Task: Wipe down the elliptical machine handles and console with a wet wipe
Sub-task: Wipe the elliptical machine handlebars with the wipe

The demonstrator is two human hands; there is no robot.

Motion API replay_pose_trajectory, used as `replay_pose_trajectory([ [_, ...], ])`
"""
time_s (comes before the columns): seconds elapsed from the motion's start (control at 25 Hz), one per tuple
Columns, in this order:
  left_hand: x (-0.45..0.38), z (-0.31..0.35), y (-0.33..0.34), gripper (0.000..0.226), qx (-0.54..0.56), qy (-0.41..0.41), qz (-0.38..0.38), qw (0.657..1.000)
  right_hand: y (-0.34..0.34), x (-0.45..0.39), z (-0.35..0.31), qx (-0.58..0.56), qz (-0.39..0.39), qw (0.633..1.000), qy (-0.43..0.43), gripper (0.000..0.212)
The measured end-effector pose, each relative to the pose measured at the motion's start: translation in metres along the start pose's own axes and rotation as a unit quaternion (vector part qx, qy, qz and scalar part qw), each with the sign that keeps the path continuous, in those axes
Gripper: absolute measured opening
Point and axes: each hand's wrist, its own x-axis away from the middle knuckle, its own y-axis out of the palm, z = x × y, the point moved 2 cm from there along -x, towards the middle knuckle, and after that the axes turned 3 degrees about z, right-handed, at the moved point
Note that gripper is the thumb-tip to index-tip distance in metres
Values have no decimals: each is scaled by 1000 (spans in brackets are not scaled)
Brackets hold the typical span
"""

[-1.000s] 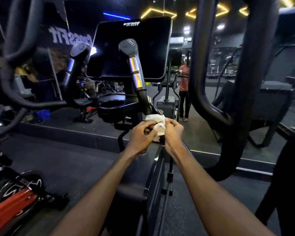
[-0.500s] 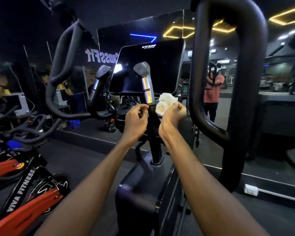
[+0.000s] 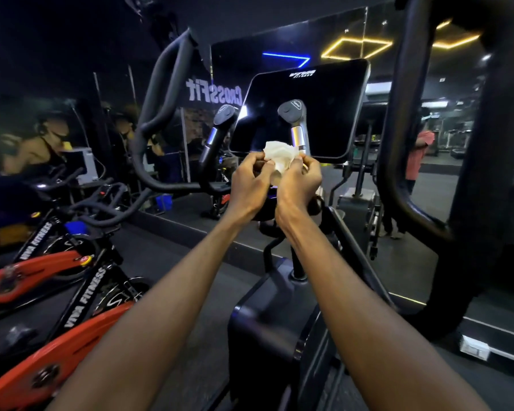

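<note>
A crumpled white wet wipe [image 3: 279, 157] is pinched between my left hand [image 3: 250, 183] and my right hand [image 3: 298, 180], held just below the dark console screen [image 3: 324, 108]. Two short grey handles with metal sensor bands rise in front of the screen: the left one [image 3: 220, 126] and the right one [image 3: 296, 120]. The wipe hangs in front of the right handle's lower part; I cannot tell whether it touches it. The long black moving handles curve up at the left [image 3: 163, 93] and the right [image 3: 404, 120].
Red and black spin bikes [image 3: 57, 292] stand close on my left. A wall mirror ahead reflects a person in a red top [image 3: 419, 155] and gym lights. The elliptical's dark body [image 3: 267, 327] sits below my arms.
My hands and the wipe have risen from the base of the right short handle to just under the screen. My view has tilted up and shifted, bringing the spin bikes into sight.
</note>
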Motion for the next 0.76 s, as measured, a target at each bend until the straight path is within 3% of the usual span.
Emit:
replay_pose_trajectory([
  [0.32, 59, 28, -95, 23, -91, -53, 103, 989, 10, 89, -7, 5, -143, 987, 76, 13],
  [0.76, 201, 112, -237, 11, -252, -106, 238, 932, -4, 265, -45, -6, -308, 932, 189, 12],
])
